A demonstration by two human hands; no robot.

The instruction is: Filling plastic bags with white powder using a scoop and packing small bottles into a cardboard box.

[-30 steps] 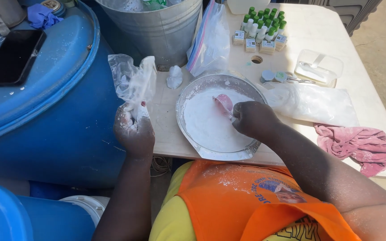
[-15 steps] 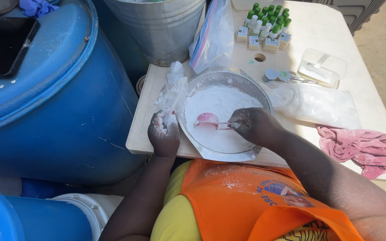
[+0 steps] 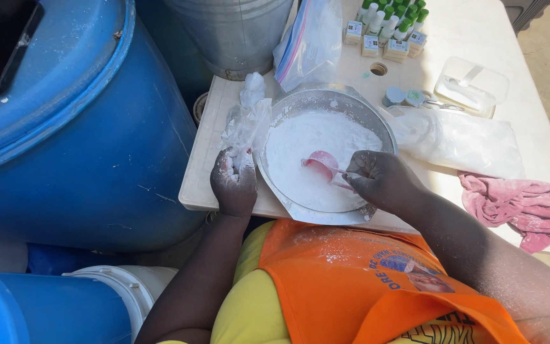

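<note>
We have brought the small clear bag (image 3: 244,121) in from beside the blue barrel (image 3: 90,146); it now touches the left rim of the metal bowl (image 3: 326,156) at the tabletop's (image 3: 195,185) near left corner. Our left hand (image 3: 233,185) is closed on the bag. Our right hand (image 3: 383,181) grips the pink scoop (image 3: 321,164), which has shifted to the middle of the white powder (image 3: 307,143), so scooping and bagging now sit close together.

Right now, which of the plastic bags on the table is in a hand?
The small crumpled clear bag left of the metal bowl, pinched by the left hand. The zip-top bag and the powder-filled bag lie untouched.
</note>
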